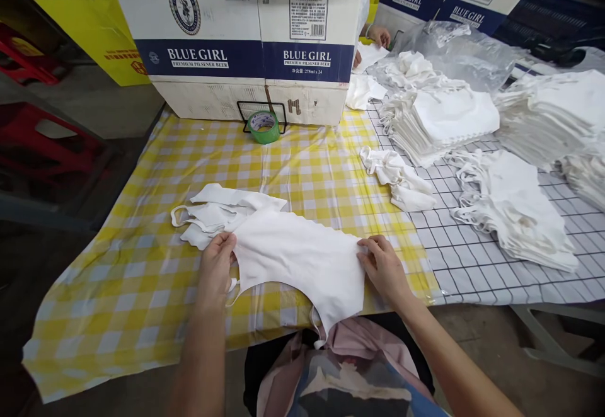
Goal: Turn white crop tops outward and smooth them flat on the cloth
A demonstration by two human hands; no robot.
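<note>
A thin white cloth piece (297,253) with a wavy far edge, a curved near edge and narrow straps is spread out at the table's near side. Its left end is pinched between the thumb and fingers of my left hand (218,262). At the opposite end, my right hand (384,269) has its fingers closed on the upper right corner. The lower right part of the cloth hangs over the table edge towards my lap. Just beyond my left hand lie more crumpled white cloth pieces (222,206) with a loop showing, partly covered by the held one.
A Blue Girl beer carton (212,99) stands at the back, with green tape (263,128) before it. Stacked white cloths (439,114), a loose bundle (515,209) and a crumpled piece (401,181) lie to the right. Another person's hand (379,36) shows behind the carton.
</note>
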